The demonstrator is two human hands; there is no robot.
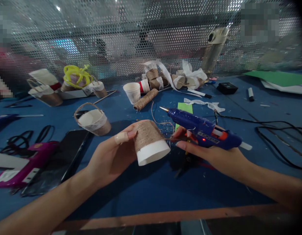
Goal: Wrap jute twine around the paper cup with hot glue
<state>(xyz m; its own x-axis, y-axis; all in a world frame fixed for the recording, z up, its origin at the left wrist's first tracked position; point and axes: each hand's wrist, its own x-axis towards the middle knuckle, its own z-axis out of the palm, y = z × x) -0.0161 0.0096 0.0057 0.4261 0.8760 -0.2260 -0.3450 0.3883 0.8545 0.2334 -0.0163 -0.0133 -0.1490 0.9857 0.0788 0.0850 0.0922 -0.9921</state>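
Note:
My left hand (114, 148) is wrapped around a paper cup (151, 140), tilted with its white rim towards me. Brown twine covers most of its wall; a white band stays bare at the rim. A bandage circles the thumb. A blue hot glue gun (195, 125) lies across my closed right hand (202, 150), its nozzle pointing left and a red light lit. Its handle is mostly hidden. Between that hand's thumb and fingertips runs a strand of twine (168, 139) from the cup. Dark pliers or scissors (182, 166) lie beneath, partly hidden.
Left of the cup stands a twine-handled basket cup (97, 125), near a black phone (60, 156) and magenta glue gun (31, 166). Behind are a twine roll (145, 99), white cup (131, 92), wrapped cups and bottle (213, 49). A black cord (258, 120) crosses the right side.

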